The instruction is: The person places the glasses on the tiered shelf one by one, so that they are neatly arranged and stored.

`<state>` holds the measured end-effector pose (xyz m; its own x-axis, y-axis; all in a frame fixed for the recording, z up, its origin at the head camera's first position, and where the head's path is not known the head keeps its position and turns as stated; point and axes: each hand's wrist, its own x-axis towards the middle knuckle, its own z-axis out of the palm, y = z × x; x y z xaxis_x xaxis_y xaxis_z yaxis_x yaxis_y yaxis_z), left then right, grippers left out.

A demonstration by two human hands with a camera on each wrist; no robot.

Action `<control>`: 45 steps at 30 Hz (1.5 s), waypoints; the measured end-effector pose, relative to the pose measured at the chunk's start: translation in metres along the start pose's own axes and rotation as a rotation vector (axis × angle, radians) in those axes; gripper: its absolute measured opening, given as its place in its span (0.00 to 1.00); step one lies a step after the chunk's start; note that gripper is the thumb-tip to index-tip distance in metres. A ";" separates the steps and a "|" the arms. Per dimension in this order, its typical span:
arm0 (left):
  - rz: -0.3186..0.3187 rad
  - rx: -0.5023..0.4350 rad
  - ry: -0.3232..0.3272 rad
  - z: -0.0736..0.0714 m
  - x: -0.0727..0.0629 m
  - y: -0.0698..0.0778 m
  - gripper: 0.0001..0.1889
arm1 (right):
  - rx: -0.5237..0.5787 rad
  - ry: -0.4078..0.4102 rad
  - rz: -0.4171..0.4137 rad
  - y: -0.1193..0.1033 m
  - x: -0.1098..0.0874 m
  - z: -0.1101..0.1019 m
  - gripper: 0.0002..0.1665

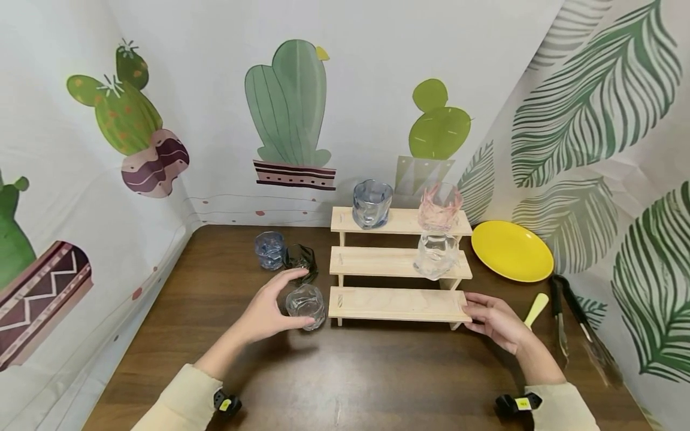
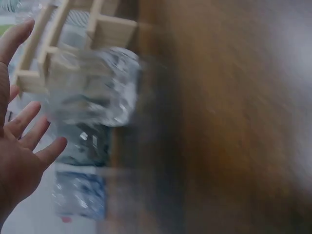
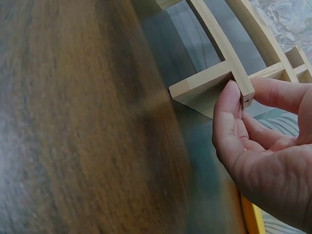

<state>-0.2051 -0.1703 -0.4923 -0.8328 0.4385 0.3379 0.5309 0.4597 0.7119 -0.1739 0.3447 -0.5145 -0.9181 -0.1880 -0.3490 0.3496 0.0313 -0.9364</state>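
Note:
My left hand [image 1: 269, 308] is spread beside a clear glass [image 1: 305, 305] on the table, thumb and fingers apart. In the left wrist view, its fingers [image 2: 34, 126] look straight, and a gap shows between them and the clear glass [image 2: 117, 87]. Behind that glass stand a dark grey glass [image 1: 302, 262] and a blue glass [image 1: 269, 249]. My right hand [image 1: 497, 320] pinches the right end of the lowest board of a three-step wooden shelf [image 1: 399, 304]. Thumb and index finger close on that board end in the right wrist view.
On the top step sit a bluish glass [image 1: 372, 205] at left and a pink glass [image 1: 439, 208] at right. A clear glass [image 1: 435, 254] is on the middle step's right. To the right lie a yellow plate [image 1: 512, 250], a pale yellow handle [image 1: 536, 310] and black-handled utensils [image 1: 574, 299].

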 end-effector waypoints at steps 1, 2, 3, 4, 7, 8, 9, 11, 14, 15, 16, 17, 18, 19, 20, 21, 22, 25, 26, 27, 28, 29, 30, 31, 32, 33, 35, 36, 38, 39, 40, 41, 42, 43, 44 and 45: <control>-0.011 -0.003 -0.005 0.000 -0.003 -0.004 0.51 | 0.002 0.001 0.001 0.000 0.000 0.000 0.43; -0.027 -0.007 -0.012 0.001 -0.005 -0.008 0.52 | 0.004 0.002 0.001 0.000 0.000 0.000 0.43; -0.047 -0.009 -0.021 0.001 -0.007 -0.011 0.53 | 0.006 0.003 0.001 0.000 -0.001 0.000 0.43; -0.065 -0.011 -0.033 0.002 -0.008 -0.014 0.54 | 0.007 0.003 0.000 0.000 -0.001 0.000 0.43; -0.112 -0.048 -0.077 0.004 -0.010 -0.021 0.56 | 0.015 0.006 -0.003 0.000 -0.001 0.000 0.42; -0.122 -0.061 -0.091 0.005 -0.011 -0.022 0.57 | 0.014 0.005 -0.005 0.000 -0.001 0.000 0.42; -0.128 -0.073 -0.104 0.006 -0.011 -0.024 0.57 | 0.014 0.003 -0.007 0.000 -0.001 0.000 0.42; -0.135 -0.093 -0.122 0.008 -0.012 -0.027 0.56 | 0.016 0.005 -0.007 0.000 -0.001 0.000 0.42; -0.141 -0.106 -0.131 0.011 -0.013 -0.030 0.54 | 0.016 0.008 -0.004 0.001 -0.001 0.001 0.42; -0.144 -0.108 -0.130 0.011 -0.013 -0.031 0.53 | 0.021 0.013 -0.002 0.001 -0.001 0.001 0.42; -0.147 -0.110 -0.128 0.012 -0.013 -0.032 0.53 | 0.020 0.013 -0.005 0.002 0.000 0.001 0.42; -0.149 -0.116 -0.126 0.013 -0.013 -0.032 0.53 | 0.027 0.021 -0.003 0.002 0.000 0.001 0.42; -0.152 -0.122 -0.123 0.013 -0.013 -0.033 0.52 | 0.022 0.014 -0.007 0.002 0.000 0.000 0.42; -0.153 -0.129 -0.120 0.013 -0.014 -0.033 0.52 | 0.020 0.011 -0.010 0.002 0.000 0.000 0.42; -0.155 -0.134 -0.118 0.014 -0.014 -0.033 0.52 | 0.020 0.010 -0.010 0.002 0.000 0.000 0.42; -0.158 -0.139 -0.117 0.014 -0.014 -0.033 0.52 | 0.021 0.014 -0.009 0.002 0.000 0.000 0.42; -0.159 -0.141 -0.115 0.015 -0.014 -0.034 0.52 | 0.021 0.014 -0.007 0.002 0.000 0.000 0.42; -0.151 -0.156 -0.105 0.016 -0.014 -0.034 0.52 | 0.024 0.017 0.001 0.001 0.000 0.000 0.41; -0.151 -0.160 -0.098 0.017 -0.015 -0.034 0.52 | 0.027 0.018 0.003 0.001 0.000 0.001 0.41; -0.149 -0.163 -0.091 0.018 -0.015 -0.034 0.52 | 0.027 0.015 0.002 0.001 0.000 0.001 0.41; -0.148 -0.169 -0.083 0.019 -0.015 -0.034 0.51 | 0.028 0.012 0.001 0.000 0.000 0.001 0.41; -0.146 -0.179 -0.075 0.020 -0.015 -0.034 0.51 | 0.027 0.008 -0.001 0.000 0.000 0.001 0.42; -0.147 -0.187 -0.066 0.021 -0.015 -0.034 0.50 | 0.026 0.005 -0.002 0.000 0.000 0.001 0.42; -0.150 -0.194 -0.055 0.022 -0.016 -0.034 0.49 | 0.024 0.000 -0.004 0.000 0.000 0.001 0.42; -0.151 -0.198 -0.045 0.023 -0.016 -0.034 0.48 | 0.028 0.002 -0.002 0.000 0.000 0.002 0.42; -0.155 -0.203 -0.036 0.023 -0.016 -0.034 0.48 | 0.028 0.003 -0.001 0.000 -0.001 0.002 0.42; -0.167 -0.208 -0.017 0.025 -0.016 -0.033 0.47 | 0.027 0.002 0.000 0.000 -0.001 0.002 0.42; -0.172 -0.206 -0.008 0.026 -0.017 -0.033 0.47 | 0.026 0.002 0.000 0.000 -0.001 0.002 0.42; -0.182 -0.203 0.004 0.026 -0.017 -0.032 0.47 | 0.024 0.002 -0.001 0.000 -0.001 0.002 0.42; -0.187 -0.201 0.008 0.027 -0.017 -0.032 0.47 | 0.024 0.002 -0.001 0.000 -0.001 0.002 0.42; -0.191 -0.199 0.011 0.027 -0.017 -0.031 0.47 | 0.025 0.003 -0.002 0.000 -0.001 0.002 0.42; -0.192 -0.198 0.013 0.027 -0.017 -0.031 0.47 | 0.024 0.003 -0.003 0.000 -0.001 0.002 0.42; -0.191 -0.197 0.017 0.028 -0.018 -0.031 0.47 | 0.023 0.003 -0.003 0.000 -0.001 0.002 0.42; -0.190 -0.196 0.020 0.028 -0.018 -0.032 0.47 | 0.023 0.004 -0.004 0.000 -0.001 0.002 0.42; -0.184 -0.198 0.024 0.029 -0.018 -0.032 0.46 | 0.022 0.005 -0.004 0.000 -0.002 0.002 0.42; -0.180 -0.201 0.029 0.029 -0.018 -0.033 0.46 | 0.021 0.005 -0.004 0.000 -0.002 0.002 0.42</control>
<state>-0.2027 -0.1709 -0.5398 -0.9165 0.3401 0.2106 0.3350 0.3647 0.8688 -0.1718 0.3433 -0.5134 -0.9206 -0.1828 -0.3451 0.3493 0.0098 -0.9370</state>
